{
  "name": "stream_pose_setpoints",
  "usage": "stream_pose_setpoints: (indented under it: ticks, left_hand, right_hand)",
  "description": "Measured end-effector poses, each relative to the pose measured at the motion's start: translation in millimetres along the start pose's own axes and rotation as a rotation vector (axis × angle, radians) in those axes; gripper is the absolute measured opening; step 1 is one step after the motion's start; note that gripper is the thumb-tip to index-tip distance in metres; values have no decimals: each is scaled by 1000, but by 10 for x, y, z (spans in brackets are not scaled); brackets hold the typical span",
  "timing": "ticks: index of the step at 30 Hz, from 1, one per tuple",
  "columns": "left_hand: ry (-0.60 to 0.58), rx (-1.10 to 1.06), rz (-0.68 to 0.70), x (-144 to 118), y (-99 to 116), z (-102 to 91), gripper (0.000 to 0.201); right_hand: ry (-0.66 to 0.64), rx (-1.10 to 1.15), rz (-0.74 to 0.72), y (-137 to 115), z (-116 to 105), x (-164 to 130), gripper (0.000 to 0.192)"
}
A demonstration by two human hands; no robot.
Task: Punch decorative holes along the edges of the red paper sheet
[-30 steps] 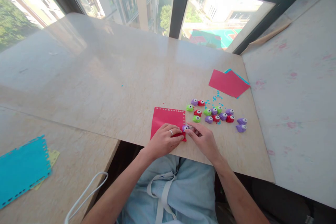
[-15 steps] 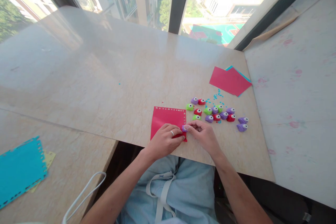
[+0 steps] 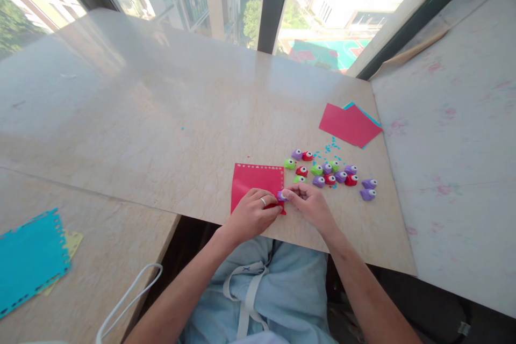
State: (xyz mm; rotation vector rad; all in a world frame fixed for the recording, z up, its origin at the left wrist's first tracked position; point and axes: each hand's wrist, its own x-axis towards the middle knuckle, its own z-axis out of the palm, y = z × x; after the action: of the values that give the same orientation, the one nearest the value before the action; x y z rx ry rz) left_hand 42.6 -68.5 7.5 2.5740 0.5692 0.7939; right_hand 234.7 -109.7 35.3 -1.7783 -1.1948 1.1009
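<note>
The small purple paper punch (image 3: 281, 196) sits pinched in your right hand (image 3: 309, 204) at the near right corner of the red paper sheet (image 3: 255, 183), as half a second ago. Your left hand (image 3: 252, 214) presses flat, fingers together, on that sheet. No writing is readable. Beyond, loose coloured punches (image 3: 328, 172) lie on the beige marble surface (image 3: 161, 118).

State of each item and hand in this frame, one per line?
Red square paper sheet: flat, top and right edges punched, left hand pressing it.
Small purple paper punch: on sheet's right edge, pinched by right hand.
Loose coloured punches: scattered, untouched.
Blue punched sheet: flat.
</note>
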Motion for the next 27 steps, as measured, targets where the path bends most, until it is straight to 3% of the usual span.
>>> stream_pose_setpoints:
  ticks: [4,16,27]
  left_hand:
    - [-2,2,-8,-3,-2,-4,19]
    - [-10,-21,-7,11,-1,-18,18]
    - [-5,-12,-19,-11,-16,13,18]
  right_hand:
    - [-4,47,40,24,-4,-26,42]
    - [-3,-5,-45,36,14,-19,35]
    - [13,-200,-163,151,11,-78,37]
